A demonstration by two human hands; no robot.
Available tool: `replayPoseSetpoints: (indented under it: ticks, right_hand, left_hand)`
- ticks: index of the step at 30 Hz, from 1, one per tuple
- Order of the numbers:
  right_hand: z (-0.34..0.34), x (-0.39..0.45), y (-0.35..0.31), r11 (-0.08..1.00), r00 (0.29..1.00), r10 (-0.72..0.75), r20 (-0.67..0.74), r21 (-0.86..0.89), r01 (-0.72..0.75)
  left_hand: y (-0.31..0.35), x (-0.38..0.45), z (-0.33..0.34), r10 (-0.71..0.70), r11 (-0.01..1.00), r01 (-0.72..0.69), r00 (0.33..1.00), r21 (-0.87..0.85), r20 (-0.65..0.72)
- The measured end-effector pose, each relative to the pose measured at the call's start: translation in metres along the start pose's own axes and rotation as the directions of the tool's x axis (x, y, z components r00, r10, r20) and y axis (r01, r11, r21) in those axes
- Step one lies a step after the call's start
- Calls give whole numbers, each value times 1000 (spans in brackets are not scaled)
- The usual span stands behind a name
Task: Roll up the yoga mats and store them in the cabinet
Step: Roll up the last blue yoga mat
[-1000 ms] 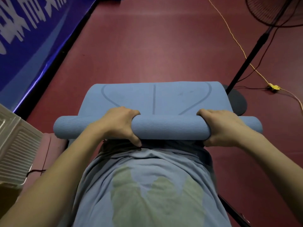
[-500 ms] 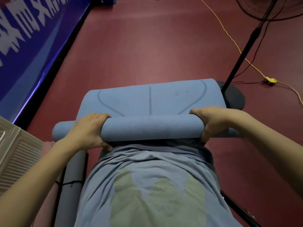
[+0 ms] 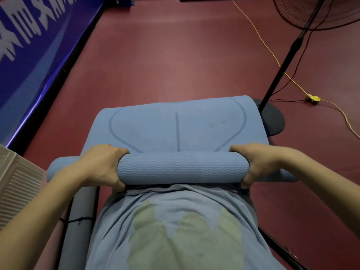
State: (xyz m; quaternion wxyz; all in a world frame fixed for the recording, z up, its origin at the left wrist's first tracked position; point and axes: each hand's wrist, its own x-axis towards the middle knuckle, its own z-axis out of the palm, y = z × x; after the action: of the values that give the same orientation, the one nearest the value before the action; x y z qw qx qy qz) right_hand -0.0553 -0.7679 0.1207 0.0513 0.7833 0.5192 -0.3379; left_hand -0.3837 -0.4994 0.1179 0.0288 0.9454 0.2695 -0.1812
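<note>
Both hands, the left hand (image 3: pixel 101 166) and the right hand (image 3: pixel 257 164), curled around the rolled part of the blue yoga mat (image 3: pixel 181 166) on the floor (image 3: pixel 175 55). The roll's long axis ran left to right between them. The flat part still to roll lay straight ahead, toward its far edge.

Yoga mat (image 3: pixel 181 129) light blue, darker curved lines; roll wavy-ribbed. Floor (image 3: pixel 175 55) maroon. Cable (image 3: pixel 272 55) yellow.
</note>
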Motion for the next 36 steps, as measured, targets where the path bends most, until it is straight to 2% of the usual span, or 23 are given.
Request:
replayPoseSetpoints:
  ticks: [2, 5, 7, 9, 10, 13, 15, 17, 19, 21, 23, 25, 27, 28, 30, 33, 36]
  right_hand:
    - [14, -5, 0, 998, 982, -7, -189, -63, -5]
    - [28, -7, -2, 972, 896, -111, -430, -234, 8]
    - [40, -2, -2, 930, 811, -230, -538, -367, 20]
    - [49, 5, 1, 905, 718, -304, -626, -426, 12]
    - [51, 8, 3, 908, 720, -295, -628, -419, 7]
    - [37, 12, 3, 929, 853, -188, -487, -369, -6]
    - [19, 15, 1, 940, 918, -129, -376, -340, -7]
    - [3, 20, -1, 961, 958, -83, -274, -277, 4]
    - [-8, 25, -4, 977, 977, -56, -208, -213, 11]
    - [-9, 26, -7, 974, 976, -58, -208, -228, 10]
    - [2, 25, -6, 957, 951, -87, -296, -291, -3]
    - [23, 25, -4, 930, 881, -180, -437, -368, 8]
    - [40, 26, -5, 905, 775, -277, -568, -425, 12]
    - [45, 27, -6, 907, 732, -288, -618, -421, 2]
    - [50, 29, -9, 922, 695, -269, -667, -387, -15]
    - [50, 30, -13, 921, 718, -219, -660, -384, -71]
    - [30, 30, -18, 906, 839, -138, -526, -410, -108]
  left_hand:
    - [0, 3, -4, -14, 1000, 14, 1000, -24, 12]
    - [0, 7, -10, -36, 992, 41, 998, -118, 45]
    - [0, 12, -14, -41, 989, 54, 995, -140, 91]
    - [-1, 16, -14, -41, 989, 56, 993, -137, 107]
    - [-1, 16, -12, -42, 990, 54, 995, -132, 93]
    - [3, 10, 3, -69, 991, 67, 997, -113, -17]
    - [9, 4, 14, -82, 992, 66, 986, -109, -146]
    - [13, 1, 21, -90, 993, 68, 964, -96, -249]
    - [14, 3, 23, -81, 996, 66, 958, -61, -276]
    - [11, 5, 19, -73, 997, 66, 963, -34, -259]
    - [7, 9, 14, -53, 998, 59, 970, 15, -237]
    - [5, 14, 7, -32, 997, 46, 978, 61, -207]
    - [3, 18, -1, -30, 999, 35, 988, 36, -149]
    - [2, 20, -6, -29, 999, 31, 992, 11, -122]
    - [1, 25, -11, -26, 1000, 24, 995, -21, -97]
    - [1, 26, -2, -31, 999, 30, 990, -13, -135]
    - [5, 19, 12, -65, 995, 48, 976, -86, -207]
